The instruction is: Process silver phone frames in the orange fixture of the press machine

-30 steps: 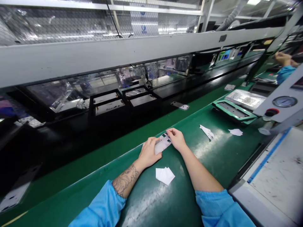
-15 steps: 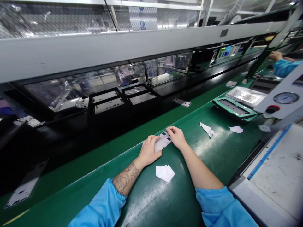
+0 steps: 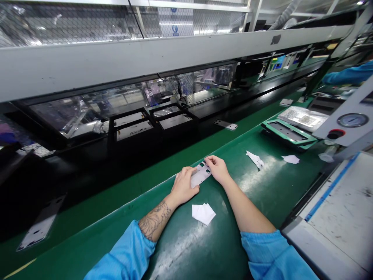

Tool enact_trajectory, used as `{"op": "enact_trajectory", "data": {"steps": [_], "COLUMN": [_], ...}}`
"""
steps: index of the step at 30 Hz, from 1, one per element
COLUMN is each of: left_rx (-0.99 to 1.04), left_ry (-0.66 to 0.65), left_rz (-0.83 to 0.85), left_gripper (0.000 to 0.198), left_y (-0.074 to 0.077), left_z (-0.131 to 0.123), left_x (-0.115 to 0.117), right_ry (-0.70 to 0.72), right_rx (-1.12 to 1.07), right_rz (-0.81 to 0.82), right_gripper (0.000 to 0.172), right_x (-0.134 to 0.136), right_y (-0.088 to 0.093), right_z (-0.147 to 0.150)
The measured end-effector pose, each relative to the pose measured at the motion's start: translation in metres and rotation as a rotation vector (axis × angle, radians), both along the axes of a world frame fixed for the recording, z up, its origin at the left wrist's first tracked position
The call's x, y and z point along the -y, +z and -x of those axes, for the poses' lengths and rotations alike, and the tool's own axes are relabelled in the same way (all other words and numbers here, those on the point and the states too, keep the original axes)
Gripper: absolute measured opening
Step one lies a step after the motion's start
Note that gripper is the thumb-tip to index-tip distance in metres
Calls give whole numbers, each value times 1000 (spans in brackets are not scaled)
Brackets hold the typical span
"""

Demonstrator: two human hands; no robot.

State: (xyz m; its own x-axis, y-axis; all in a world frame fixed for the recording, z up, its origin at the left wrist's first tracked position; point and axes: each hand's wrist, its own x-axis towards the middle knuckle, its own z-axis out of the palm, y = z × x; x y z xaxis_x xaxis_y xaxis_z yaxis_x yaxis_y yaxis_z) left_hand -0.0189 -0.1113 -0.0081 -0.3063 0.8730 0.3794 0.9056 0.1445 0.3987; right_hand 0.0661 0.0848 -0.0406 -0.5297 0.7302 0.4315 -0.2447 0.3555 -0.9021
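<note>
Plate [image 3: 200, 177] between both hands in the head view, thin and pale with square holes: lay on the green table [image 3: 227, 249], close to the table's far edge. Gripped the left end with the left hand [image 3: 184, 184], with the thumb by the near side and the fingers bent across toward the far side. Put the curled fingertips of the right hand [image 3: 217, 169] at the far right corner; could not tell a pinch from a light touch. Had a folded white scrap [image 3: 204, 214] on the table, nearer than the plate and apart from it. Had a long scrap [image 3: 255, 160] and a small scrap [image 3: 290, 159] to the right. Farther right, had a green and black tray [image 3: 305, 142], with a shiny bundle [image 3: 303, 118] just behind. Beside those, had a round dial [image 3: 352, 120] and a red and black knob [image 3: 335, 134]. Past the table, on the green strip [image 3: 198, 151], had a flat piece [image 3: 229, 125] far off. At the left, had a longer piece [image 3: 42, 223]. At far right, showed another person's blue sleeve [image 3: 349, 74].
</note>
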Motion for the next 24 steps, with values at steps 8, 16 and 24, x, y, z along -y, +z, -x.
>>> {"op": "enact_trajectory", "data": {"steps": [8, 16, 24], "left_rx": [0, 1, -3], "left_ry": [2, 3, 4], "left_rz": [0, 7, 10], "left_gripper": [68, 66, 65], "left_y": [1, 0, 0], "left_z": [0, 0, 0], "left_x": [-1, 1, 0], "right_ry": [1, 11, 11], "right_rx": [-4, -7, -1], "right_rz": [3, 10, 11], "right_gripper": [42, 41, 41], "right_x": [-1, 1, 0], "right_y": [-1, -1, -1], "right_z": [1, 0, 0]}}
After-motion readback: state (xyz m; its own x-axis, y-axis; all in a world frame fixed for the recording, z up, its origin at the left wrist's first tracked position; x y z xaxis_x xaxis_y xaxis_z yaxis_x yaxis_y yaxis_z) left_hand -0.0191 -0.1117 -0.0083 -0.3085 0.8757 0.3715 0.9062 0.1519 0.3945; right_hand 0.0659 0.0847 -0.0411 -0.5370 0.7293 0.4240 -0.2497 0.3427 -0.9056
